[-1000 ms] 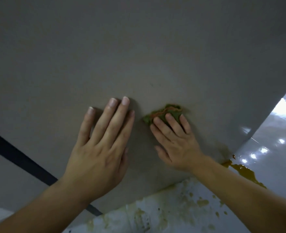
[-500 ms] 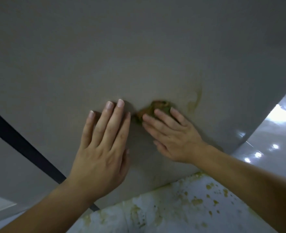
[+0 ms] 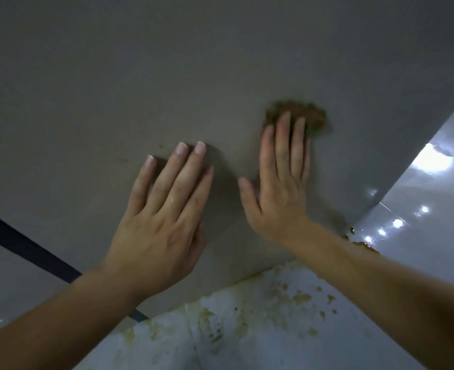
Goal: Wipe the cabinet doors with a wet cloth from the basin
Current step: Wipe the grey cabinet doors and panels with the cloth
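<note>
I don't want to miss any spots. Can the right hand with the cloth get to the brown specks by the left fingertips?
Probably yes. The specks sit on bare door just past the left hand; the right hand could slide the cloth across above it.

right hand (image 3: 279, 188) presses cloth (image 3: 296, 114) on cabinet door (image 3: 220, 62) | left hand (image 3: 161, 222) flat beside

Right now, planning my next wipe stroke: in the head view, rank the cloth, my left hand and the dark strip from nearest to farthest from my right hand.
1. cloth, pressed under the fingers of the right hand.
2. left hand, just to its left.
3. dark strip, far left.
</note>
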